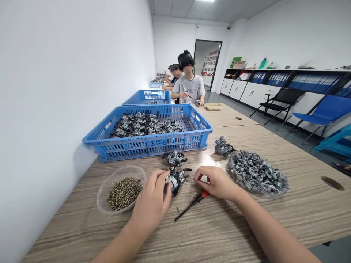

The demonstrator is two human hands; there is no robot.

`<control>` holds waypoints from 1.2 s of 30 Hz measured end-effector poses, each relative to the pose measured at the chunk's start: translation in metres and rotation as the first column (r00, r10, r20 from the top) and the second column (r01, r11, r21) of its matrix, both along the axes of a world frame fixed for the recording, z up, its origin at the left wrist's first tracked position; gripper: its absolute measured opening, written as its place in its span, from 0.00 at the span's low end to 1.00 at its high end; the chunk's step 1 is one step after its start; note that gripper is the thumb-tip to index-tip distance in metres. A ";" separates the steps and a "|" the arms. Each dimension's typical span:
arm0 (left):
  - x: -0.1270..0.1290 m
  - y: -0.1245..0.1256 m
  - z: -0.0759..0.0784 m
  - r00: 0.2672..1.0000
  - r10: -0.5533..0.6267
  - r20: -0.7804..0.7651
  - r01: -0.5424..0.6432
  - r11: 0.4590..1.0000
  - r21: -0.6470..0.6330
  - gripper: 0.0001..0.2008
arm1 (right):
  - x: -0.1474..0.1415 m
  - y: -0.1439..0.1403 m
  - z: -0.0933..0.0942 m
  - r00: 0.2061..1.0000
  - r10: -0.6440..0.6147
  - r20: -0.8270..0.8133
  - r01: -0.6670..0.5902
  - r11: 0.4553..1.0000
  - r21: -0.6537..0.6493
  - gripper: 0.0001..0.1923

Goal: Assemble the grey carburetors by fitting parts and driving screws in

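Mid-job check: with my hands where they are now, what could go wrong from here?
1. The left hand steadies the carburetor only from one side; it may tip or slide on the table.
2. The screwdriver lies loose under the right hand and might roll.
3. A small loose screw near its tip could get swept off.

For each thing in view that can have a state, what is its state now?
left hand: closed around the carburetor
right hand: fingers curled, resting on the screwdriver
screwdriver: lying flat on the table
clear bowl: partly filled with screws
clear dish: heaped with metal parts
blue crate: open, partly filled
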State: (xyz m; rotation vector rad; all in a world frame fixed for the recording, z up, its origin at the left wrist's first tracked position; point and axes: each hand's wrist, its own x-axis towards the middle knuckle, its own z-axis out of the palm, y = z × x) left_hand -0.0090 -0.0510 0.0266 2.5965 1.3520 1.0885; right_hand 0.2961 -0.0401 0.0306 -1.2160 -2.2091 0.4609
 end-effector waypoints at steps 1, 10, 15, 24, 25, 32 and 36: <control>0.000 -0.004 0.005 0.999 0.030 -0.018 -0.028 0.996 0.088 0.15 | 0.000 0.000 0.000 1.000 0.001 -0.002 -0.001 1.000 -0.003 0.09; -0.044 0.023 0.057 0.906 0.336 -0.256 -0.379 0.914 -0.141 0.08 | -0.001 0.001 -0.005 1.000 -0.018 0.009 0.018 0.999 -0.040 0.05; -0.095 0.048 0.056 0.902 0.027 -0.432 -0.248 0.850 -0.465 0.13 | -0.002 0.002 -0.005 1.000 -0.031 -0.004 0.030 0.998 -0.054 0.04; -0.109 0.061 0.034 0.878 -0.124 -0.462 -0.197 0.787 -0.585 0.12 | 0.000 0.003 -0.007 0.994 -0.105 0.021 0.105 0.994 -0.030 0.05; -0.107 0.060 0.038 0.879 -0.113 -0.463 -0.212 0.776 -0.593 0.10 | 0.003 0.003 -0.007 0.988 -0.153 0.017 0.153 0.988 -0.008 0.07; -0.098 0.052 0.057 0.866 -0.110 -0.488 -0.235 0.772 -0.591 0.08 | 0.041 0.016 0.002 0.843 -0.498 -0.203 0.524 0.845 0.106 0.15; -0.100 0.053 0.055 0.876 -0.073 -0.477 -0.240 0.792 -0.562 0.09 | 0.045 0.018 -0.001 0.862 -0.470 -0.190 0.492 0.866 0.090 0.12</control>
